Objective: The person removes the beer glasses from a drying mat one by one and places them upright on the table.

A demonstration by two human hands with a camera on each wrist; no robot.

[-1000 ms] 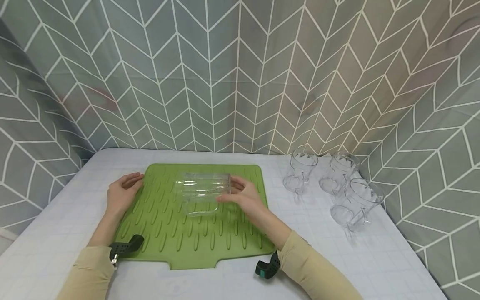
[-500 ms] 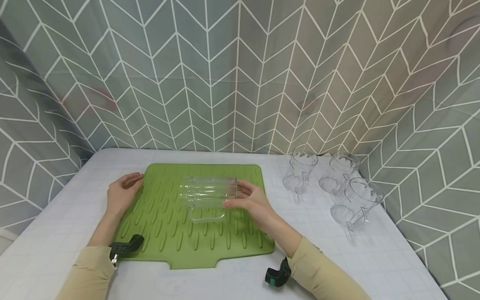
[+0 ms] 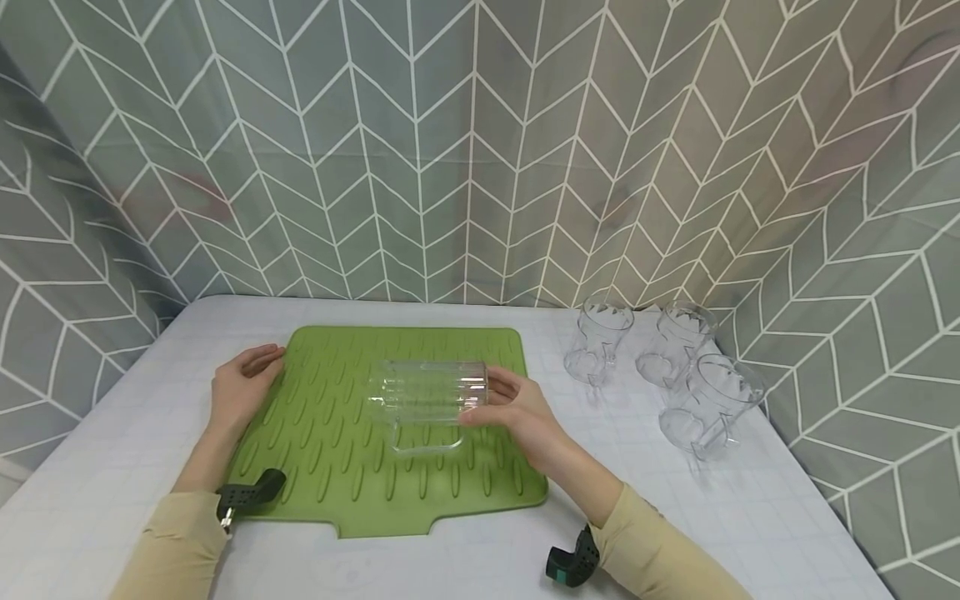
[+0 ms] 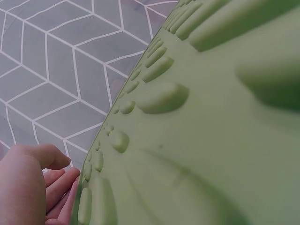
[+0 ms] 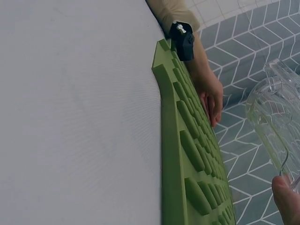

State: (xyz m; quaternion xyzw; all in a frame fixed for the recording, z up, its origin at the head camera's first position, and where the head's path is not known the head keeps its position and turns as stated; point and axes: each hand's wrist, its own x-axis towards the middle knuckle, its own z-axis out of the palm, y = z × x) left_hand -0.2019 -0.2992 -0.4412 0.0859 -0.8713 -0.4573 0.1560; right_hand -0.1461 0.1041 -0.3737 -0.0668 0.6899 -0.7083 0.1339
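Note:
My right hand (image 3: 517, 412) grips one end of a clear mug (image 3: 427, 392), thumb on the near side and fingers on the far side. The mug lies sideways in the air, its handle (image 3: 429, 448) pointing toward me. Below it is a green drying mat (image 3: 375, 492) with raised oval ridges. In the right wrist view, the mug (image 5: 272, 117) shows raised off the mat (image 5: 171, 164), with a thumb at its end. My left hand (image 3: 243, 387) rests at the mat's left edge, fingers loosely bent. The left wrist view shows its fingertips right beside the mat's edge (image 4: 112, 112).
Three more clear mugs stand upright to the right of the mat: one at the back (image 3: 598, 342), another beside it (image 3: 675, 343), and a nearer one (image 3: 708, 408). A white cloth (image 3: 285, 567) covers the table. A patterned curtain (image 3: 450, 167) hangs behind.
My right hand has carried the mug to the right and slightly toward me over the mat. The left hand and the other mugs stay where they were.

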